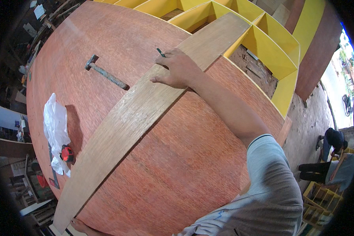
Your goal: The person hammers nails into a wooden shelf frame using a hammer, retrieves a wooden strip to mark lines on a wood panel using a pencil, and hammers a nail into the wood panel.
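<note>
A long, pale wooden plank [129,114] lies slantwise across a large reddish plywood sheet [177,157]. On the plank's upper part rests my right hand [177,70], thumb and fingers spread over its face. A slim dark green pencil [160,52] is held between those fingers and pokes out past the knuckles. At the bottom left, my left hand [80,226] is beside the plank's near end, seemingly touching its edge; most of that hand is hidden. A hammer [108,75] with a worn handle lies on the plywood left of the plank.
A white plastic bag [56,128] and a red-and-black tape measure [67,154] lie on the plywood at left. Yellow frame compartments [273,49] stand beyond its far edge. At right, people [333,171] bend over near another yellow frame [322,200].
</note>
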### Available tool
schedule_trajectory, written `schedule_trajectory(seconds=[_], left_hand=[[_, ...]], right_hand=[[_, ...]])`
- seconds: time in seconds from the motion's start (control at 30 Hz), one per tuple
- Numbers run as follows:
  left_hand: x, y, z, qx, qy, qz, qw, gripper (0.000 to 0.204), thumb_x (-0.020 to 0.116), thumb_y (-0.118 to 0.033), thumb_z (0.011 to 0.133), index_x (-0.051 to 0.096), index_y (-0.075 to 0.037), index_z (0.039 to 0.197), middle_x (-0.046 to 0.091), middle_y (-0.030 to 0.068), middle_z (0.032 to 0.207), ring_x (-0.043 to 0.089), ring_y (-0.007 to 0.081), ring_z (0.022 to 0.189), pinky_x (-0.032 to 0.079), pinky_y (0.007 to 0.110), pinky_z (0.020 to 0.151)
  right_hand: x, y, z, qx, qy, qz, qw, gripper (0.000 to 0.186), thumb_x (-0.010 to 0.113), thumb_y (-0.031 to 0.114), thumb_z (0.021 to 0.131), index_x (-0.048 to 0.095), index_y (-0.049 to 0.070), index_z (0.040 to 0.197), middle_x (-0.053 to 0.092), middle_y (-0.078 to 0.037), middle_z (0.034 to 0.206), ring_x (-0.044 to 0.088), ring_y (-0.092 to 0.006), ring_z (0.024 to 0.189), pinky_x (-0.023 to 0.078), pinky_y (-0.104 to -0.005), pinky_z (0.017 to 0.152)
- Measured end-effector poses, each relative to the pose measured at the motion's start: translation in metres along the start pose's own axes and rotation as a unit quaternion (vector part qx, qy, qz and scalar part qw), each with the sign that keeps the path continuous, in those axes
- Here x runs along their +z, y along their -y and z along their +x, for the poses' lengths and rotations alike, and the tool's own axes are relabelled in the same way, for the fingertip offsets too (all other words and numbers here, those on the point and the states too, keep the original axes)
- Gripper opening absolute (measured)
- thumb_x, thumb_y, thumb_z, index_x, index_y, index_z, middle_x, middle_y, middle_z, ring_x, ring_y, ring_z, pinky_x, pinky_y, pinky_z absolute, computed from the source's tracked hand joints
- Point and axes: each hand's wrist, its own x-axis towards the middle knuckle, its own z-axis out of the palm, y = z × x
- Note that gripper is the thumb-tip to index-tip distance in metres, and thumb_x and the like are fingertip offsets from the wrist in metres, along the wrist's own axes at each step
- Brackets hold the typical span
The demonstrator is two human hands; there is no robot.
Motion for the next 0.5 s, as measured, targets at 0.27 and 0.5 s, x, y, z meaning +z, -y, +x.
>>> schedule_trajectory(seconds=[0.27, 0.5], left_hand=[[0.0, 0.004, 0.002, -0.006, -0.023, -0.016, 1.0, 0.06, 0.047, -0.048, 0.107, 0.068, 0.002, 0.132, 0.068, 0.0246, 0.136, 0.065, 0.0467, 0.119, 0.05, 0.052, 0.102], [-0.04, 0.006, 0.039, 0.04, 0.205, 0.098, 0.973, 0.063, 0.056, -0.057, 0.104, 0.072, 0.001, 0.123, 0.068, 0.0263, 0.13, 0.067, 0.0441, 0.115, 0.052, 0.053, 0.096]], right_hand=[[0.004, -0.003, -0.002, -0.013, -0.029, 0.004, 0.999, 0.074, 0.076, 0.066, 0.088, 0.073, 0.007, 0.134, 0.068, -0.017, 0.141, 0.054, -0.0383, 0.138, 0.043, -0.0463, 0.119], [0.016, -0.004, 0.002, -0.062, -0.041, 0.004, 0.997, 0.072, 0.077, 0.062, 0.088, 0.072, 0.006, 0.133, 0.068, -0.018, 0.141, 0.056, -0.0384, 0.136, 0.044, -0.0466, 0.118]])
